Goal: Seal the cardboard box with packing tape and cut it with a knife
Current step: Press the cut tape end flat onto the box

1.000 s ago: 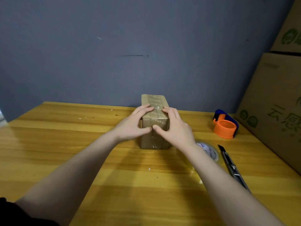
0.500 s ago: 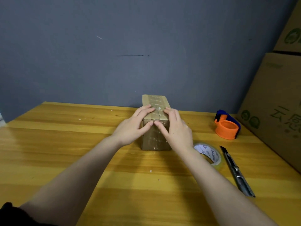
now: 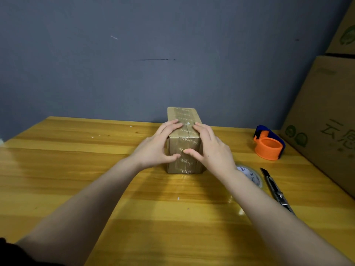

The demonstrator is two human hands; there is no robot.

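Wooden surface [image 3: 76,169] before a grey wall, with large stacked cartons [image 3: 326,116] at its right edge. The cardboard box [image 3: 182,116], long and narrow, lies at mid-surface with one end facing the viewer; clear printed tape runs along its top seam and down the near end. The left hand [image 3: 153,148] and right hand [image 3: 213,150] flank that near end, fingers spread over the top edge and thumbs pressed flat on the end face, grasping nothing but pressing the tape against the cardboard. The step in hand appears to be smoothing the applied strip. To the right stand an orange tape dispenser [image 3: 269,146], a roll of clear packing tape [image 3: 251,175] lying flat just beside the right forearm, and a utility knife [image 3: 276,191] near the roll. The next move probably calls for freeing the right hand to reach the knife and trim any tape tail, though no uncut tail is clearly discernible.
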